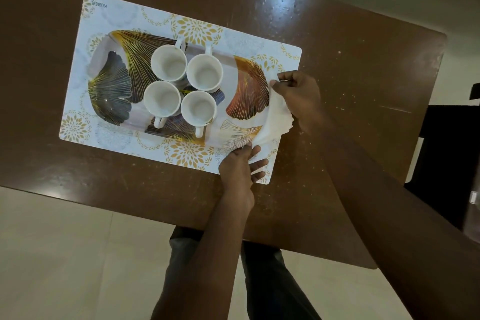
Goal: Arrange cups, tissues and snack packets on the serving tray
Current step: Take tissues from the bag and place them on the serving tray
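Observation:
A serving tray point(109, 86) printed with gold and dark leaf shapes lies on a white placemat point(124, 15). Several empty white cups point(168, 63) stand upright close together in the tray's middle. A stack of white tissues point(278, 119) sits at the tray's right end. My right hand point(298, 96) grips the stack from the far right side, pinching its top corner. My left hand point(241, 166) touches the stack's near edge with thumb and fingertips, other fingers spread over the mat. No snack packets are in view.
The placemat lies on a brown wooden table point(337, 47) with scuffed varnish. A dark chair point(452, 150) stands at the right. Pale tiled floor point(65, 254) and my legs show below the table's near edge.

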